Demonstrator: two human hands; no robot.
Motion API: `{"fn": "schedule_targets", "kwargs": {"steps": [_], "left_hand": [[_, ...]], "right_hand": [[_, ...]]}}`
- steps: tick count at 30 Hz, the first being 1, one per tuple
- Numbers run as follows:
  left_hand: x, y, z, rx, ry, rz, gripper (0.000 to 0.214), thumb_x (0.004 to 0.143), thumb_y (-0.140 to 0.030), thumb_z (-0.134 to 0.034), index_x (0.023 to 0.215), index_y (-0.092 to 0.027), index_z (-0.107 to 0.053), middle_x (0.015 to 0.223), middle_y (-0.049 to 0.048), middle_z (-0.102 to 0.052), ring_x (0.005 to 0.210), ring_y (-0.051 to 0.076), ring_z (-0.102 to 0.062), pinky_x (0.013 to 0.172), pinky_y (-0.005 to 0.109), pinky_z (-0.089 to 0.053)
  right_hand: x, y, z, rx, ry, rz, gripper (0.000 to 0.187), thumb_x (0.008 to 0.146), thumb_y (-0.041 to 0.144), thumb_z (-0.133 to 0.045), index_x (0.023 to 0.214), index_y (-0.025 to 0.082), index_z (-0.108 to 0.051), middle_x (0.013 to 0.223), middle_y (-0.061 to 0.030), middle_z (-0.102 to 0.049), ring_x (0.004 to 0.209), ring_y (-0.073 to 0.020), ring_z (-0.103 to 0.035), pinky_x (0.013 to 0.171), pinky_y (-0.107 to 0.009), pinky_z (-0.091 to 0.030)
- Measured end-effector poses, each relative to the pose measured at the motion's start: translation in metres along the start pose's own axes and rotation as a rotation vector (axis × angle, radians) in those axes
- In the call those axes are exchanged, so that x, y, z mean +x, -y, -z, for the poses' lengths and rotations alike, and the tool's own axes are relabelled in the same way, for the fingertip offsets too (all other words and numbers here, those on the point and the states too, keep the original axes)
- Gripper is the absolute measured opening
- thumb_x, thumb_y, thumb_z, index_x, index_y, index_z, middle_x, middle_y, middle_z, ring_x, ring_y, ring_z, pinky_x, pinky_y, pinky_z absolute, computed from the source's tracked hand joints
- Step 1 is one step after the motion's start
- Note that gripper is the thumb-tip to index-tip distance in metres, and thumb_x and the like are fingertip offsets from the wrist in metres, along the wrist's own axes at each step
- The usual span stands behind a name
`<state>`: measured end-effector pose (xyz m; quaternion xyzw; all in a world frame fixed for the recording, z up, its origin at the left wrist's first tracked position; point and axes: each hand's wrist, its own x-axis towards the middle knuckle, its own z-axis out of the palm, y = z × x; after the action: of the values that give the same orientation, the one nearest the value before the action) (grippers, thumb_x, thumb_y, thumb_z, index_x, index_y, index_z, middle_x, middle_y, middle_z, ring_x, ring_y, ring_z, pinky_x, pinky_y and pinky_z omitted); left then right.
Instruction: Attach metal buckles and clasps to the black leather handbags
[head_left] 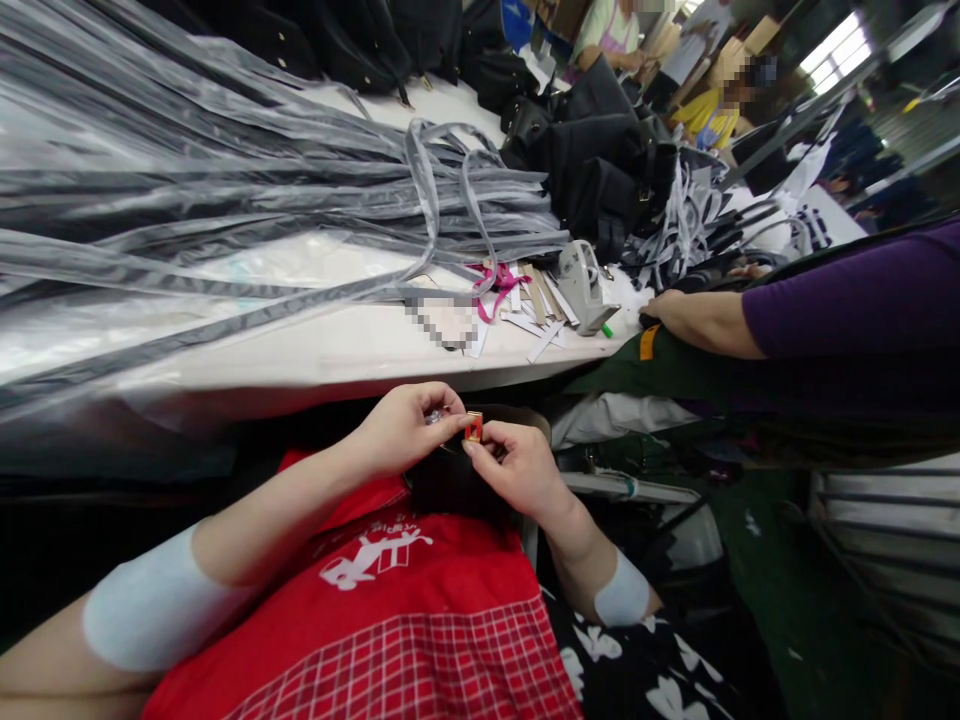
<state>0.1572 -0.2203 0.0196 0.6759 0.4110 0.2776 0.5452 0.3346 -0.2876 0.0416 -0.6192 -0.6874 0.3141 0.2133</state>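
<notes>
Above my lap, a small gold-coloured metal buckle (473, 427) with orange-red showing on it is pinched between the fingertips of both hands. My left hand (409, 428) is closed on its upper left side, and something clear and shiny, perhaps plastic, shows inside the curled fingers. My right hand (523, 466) is closed too, thumb and forefinger touching the lower right of the buckle. Just below the hands lies a black piece (450, 485), probably part of a bag, mostly hidden. A red apron (360, 610) covers my lap.
Long plastic-wrapped grey strips (300, 205) cover the white table (360, 350) ahead. Black bags (600, 150) are piled behind. Cardboard strips (544, 300), a pink ribbon (496, 285) and a grey tape dispenser (583, 285) lie near the edge. A co-worker's purple sleeve (855, 290) reaches in from the right.
</notes>
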Motion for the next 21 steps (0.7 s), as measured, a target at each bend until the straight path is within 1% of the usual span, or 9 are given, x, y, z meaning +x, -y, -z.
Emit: {"fn": "schedule_targets", "kwargs": {"steps": [3,6,7,9,11,13,15,18,21], "left_hand": [[0.0,-0.002,0.002,0.104,0.0,-0.04,0.027,0.081,-0.042,-0.06,0.074,-0.016,-0.065,0.064,-0.0009,-0.062,0.057,0.01,-0.05,0.054,0.02,-0.039],[-0.008,-0.011,-0.001,0.187,0.006,-0.107,0.02,0.081,-0.034,-0.059,0.074,-0.016,-0.065,0.066,-0.0002,-0.063,0.06,0.011,-0.052,0.056,0.022,-0.039],[-0.012,-0.016,-0.004,0.184,0.038,-0.14,0.018,0.082,-0.032,-0.058,0.074,-0.017,-0.064,0.068,0.0,-0.063,0.061,0.012,-0.053,0.058,0.022,-0.04],[-0.022,-0.025,-0.01,0.141,0.147,-0.201,0.017,0.083,-0.03,-0.056,0.074,-0.017,-0.063,0.071,0.0004,-0.063,0.063,0.012,-0.054,0.061,0.023,-0.041],[-0.029,-0.03,-0.015,0.086,0.213,-0.221,0.017,0.086,-0.029,-0.053,0.075,-0.017,-0.061,0.073,0.0008,-0.063,0.065,0.012,-0.053,0.063,0.023,-0.042],[-0.031,-0.028,-0.016,0.045,0.177,-0.193,0.02,0.087,-0.031,-0.05,0.075,-0.017,-0.058,0.073,0.0008,-0.06,0.066,0.012,-0.052,0.063,0.024,-0.042],[-0.028,-0.021,-0.013,0.011,0.08,-0.142,0.023,0.087,-0.035,-0.05,0.074,-0.017,-0.055,0.07,-0.0001,-0.057,0.063,0.012,-0.049,0.058,0.023,-0.04],[-0.022,-0.01,-0.007,0.012,-0.06,-0.069,0.024,0.084,-0.04,-0.055,0.075,-0.017,-0.054,0.063,-0.0028,-0.052,0.056,0.01,-0.044,0.052,0.022,-0.036],[-0.018,-0.005,-0.003,0.077,-0.113,-0.048,0.025,0.077,-0.04,-0.065,0.078,-0.017,-0.056,0.061,-0.0046,-0.05,0.054,0.01,-0.044,0.052,0.022,-0.036]], "right_hand": [[0.0,0.003,-0.001,-0.092,-0.017,0.016,0.024,0.087,0.034,-0.055,0.07,0.019,-0.064,0.061,0.0016,-0.059,0.053,-0.0095,-0.048,0.051,-0.022,-0.029],[0.0,0.004,-0.002,-0.168,-0.053,0.007,0.029,0.087,0.035,-0.054,0.063,0.019,-0.06,0.057,0.0019,-0.056,0.051,-0.0097,-0.045,0.051,-0.024,-0.027],[0.0,0.004,-0.002,-0.193,-0.064,0.001,0.028,0.085,0.035,-0.055,0.063,0.019,-0.059,0.056,0.0019,-0.055,0.052,-0.0099,-0.045,0.052,-0.024,-0.027],[0.0,0.003,-0.001,-0.223,-0.079,-0.017,0.022,0.082,0.034,-0.059,0.065,0.02,-0.06,0.057,0.0023,-0.056,0.052,-0.0103,-0.045,0.052,-0.025,-0.026],[0.0,0.001,-0.001,-0.193,-0.075,-0.037,0.013,0.079,0.032,-0.061,0.074,0.02,-0.063,0.058,0.0034,-0.056,0.052,-0.01,-0.044,0.052,-0.024,-0.026],[0.0,0.001,-0.001,-0.115,-0.06,-0.05,0.013,0.079,0.031,-0.061,0.086,0.021,-0.065,0.057,0.0048,-0.055,0.049,-0.0095,-0.044,0.051,-0.023,-0.027],[0.0,0.001,-0.001,-0.046,-0.055,-0.053,0.017,0.081,0.032,-0.06,0.092,0.021,-0.065,0.056,0.0055,-0.053,0.048,-0.0093,-0.044,0.051,-0.022,-0.029],[0.0,0.002,-0.001,-0.019,-0.072,-0.063,0.016,0.083,0.035,-0.059,0.086,0.02,-0.065,0.054,0.0053,-0.052,0.049,-0.0093,-0.045,0.05,-0.021,-0.03],[0.001,0.002,-0.003,-0.024,-0.084,-0.08,0.015,0.082,0.034,-0.059,0.086,0.02,-0.065,0.054,0.0051,-0.052,0.048,-0.0095,-0.045,0.049,-0.021,-0.03]]}}
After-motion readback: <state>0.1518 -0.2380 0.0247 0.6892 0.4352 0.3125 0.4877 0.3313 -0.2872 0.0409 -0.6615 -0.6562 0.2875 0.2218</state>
